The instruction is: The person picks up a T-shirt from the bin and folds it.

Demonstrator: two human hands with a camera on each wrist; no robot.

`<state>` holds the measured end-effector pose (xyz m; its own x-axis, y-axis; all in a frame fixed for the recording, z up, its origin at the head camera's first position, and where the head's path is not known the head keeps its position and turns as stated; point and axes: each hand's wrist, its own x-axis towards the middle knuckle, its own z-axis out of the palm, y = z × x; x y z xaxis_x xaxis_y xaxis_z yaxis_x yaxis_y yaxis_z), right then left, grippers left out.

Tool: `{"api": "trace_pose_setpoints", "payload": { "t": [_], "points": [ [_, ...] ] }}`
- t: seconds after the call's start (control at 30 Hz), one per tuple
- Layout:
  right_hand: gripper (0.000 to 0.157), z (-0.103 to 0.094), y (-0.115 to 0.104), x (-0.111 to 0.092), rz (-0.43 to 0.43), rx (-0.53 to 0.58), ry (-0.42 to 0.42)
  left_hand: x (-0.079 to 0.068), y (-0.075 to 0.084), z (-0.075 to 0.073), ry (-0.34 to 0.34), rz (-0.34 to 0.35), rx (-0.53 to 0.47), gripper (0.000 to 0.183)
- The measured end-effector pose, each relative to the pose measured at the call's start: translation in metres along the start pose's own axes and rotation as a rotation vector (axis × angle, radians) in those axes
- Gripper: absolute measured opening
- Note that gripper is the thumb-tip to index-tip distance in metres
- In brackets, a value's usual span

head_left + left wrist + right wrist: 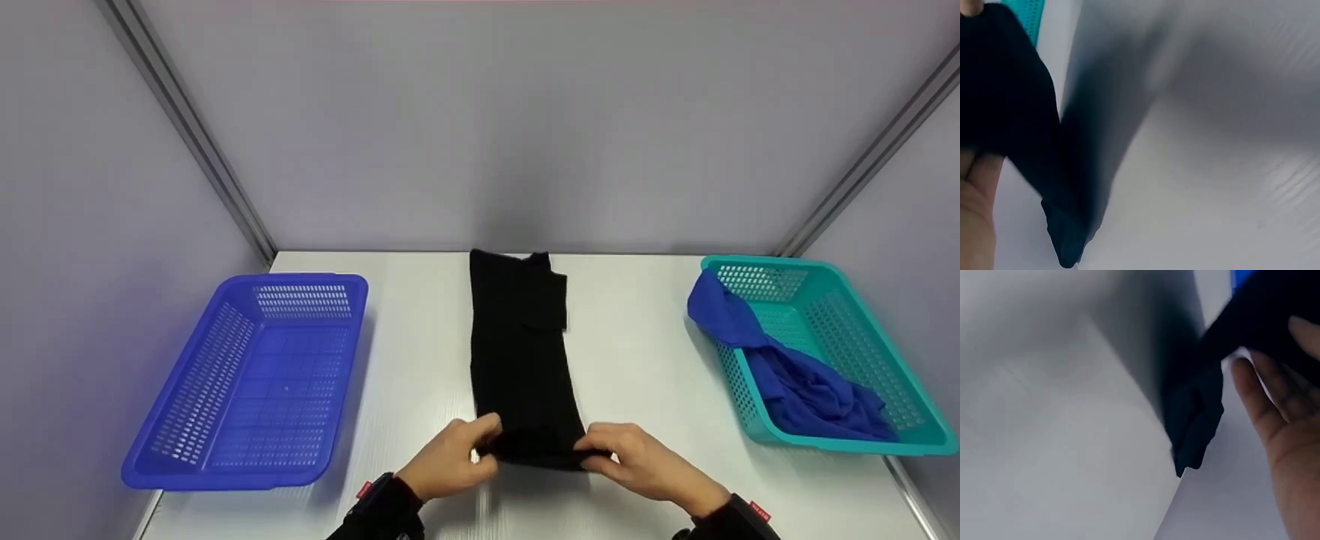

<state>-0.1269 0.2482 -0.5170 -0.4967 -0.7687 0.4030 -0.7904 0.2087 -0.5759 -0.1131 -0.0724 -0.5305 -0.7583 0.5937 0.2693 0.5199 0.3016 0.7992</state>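
A black T-shirt (521,360), folded into a long narrow strip, lies lengthwise on the white table, a short sleeve showing at its upper right. Its near edge is raised a little off the tabletop. My left hand (454,459) pinches the left corner of that edge between thumb and fingers, and my right hand (637,459) pinches the right corner. In the left wrist view the dark cloth (1010,90) hangs from the fingers over the table. The right wrist view shows the cloth (1264,309) beside the right hand (1292,427), part of which is out of frame.
To the left stands a blue plastic basket (349,390) with nothing inside. On the right is a teal basket (919,397) holding a crumpled blue cloth (810,390), which drapes over its left rim. Grey panels (525,127) enclose the white table (420,337) at the back and sides.
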Motion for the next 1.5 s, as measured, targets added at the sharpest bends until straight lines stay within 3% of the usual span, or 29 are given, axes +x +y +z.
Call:
{"api": "trace_pose_setpoints", "payload": {
  "t": [0.13, 0.23, 0.4, 0.57, 0.7, 0.87, 0.97, 1.07, 1.2, 1.5],
  "points": [
    [0.012, -0.008, -0.004, 0.005, 0.185, 0.141, -0.193, 0.002, 0.002, -0.003, -0.102, -0.132, -0.152, 0.019],
    [0.011, -0.012, -0.001, 0.013, 0.320, 0.124, -0.238, 0.008, 0.000, -0.003, -0.114, -0.229, -0.168, 0.026],
    [0.010, -0.010, 0.017, 0.032, 0.426, -0.088, -0.079, 0.027, -0.012, -0.001, 0.013, -0.349, -0.151, 0.044],
    [0.011, -0.001, 0.038, 0.050, 0.495, -0.258, 0.101, 0.054, -0.025, -0.003, 0.184, -0.360, -0.138, 0.047],
    [0.012, 0.012, 0.054, 0.060, 0.563, -0.323, 0.168, 0.069, -0.039, -0.003, 0.252, -0.380, -0.073, 0.045],
    [0.012, 0.030, 0.071, 0.063, 0.595, -0.378, 0.204, 0.070, -0.055, 0.002, 0.294, -0.465, -0.032, 0.038],
    [0.012, 0.039, 0.077, 0.063, 0.590, -0.404, 0.216, 0.061, -0.056, 0.004, 0.260, -0.570, -0.128, 0.051],
    [0.011, 0.045, 0.079, 0.062, 0.595, -0.407, 0.222, 0.046, -0.054, 0.003, 0.181, -0.647, -0.250, 0.072],
    [0.010, 0.050, 0.080, 0.060, 0.595, -0.400, 0.232, 0.024, -0.053, 0.000, 0.066, -0.631, -0.324, 0.089],
    [0.008, 0.052, 0.083, 0.059, 0.610, -0.417, 0.228, -0.004, -0.060, 0.005, -0.058, -0.420, -0.231, 0.105]
  ]
}}
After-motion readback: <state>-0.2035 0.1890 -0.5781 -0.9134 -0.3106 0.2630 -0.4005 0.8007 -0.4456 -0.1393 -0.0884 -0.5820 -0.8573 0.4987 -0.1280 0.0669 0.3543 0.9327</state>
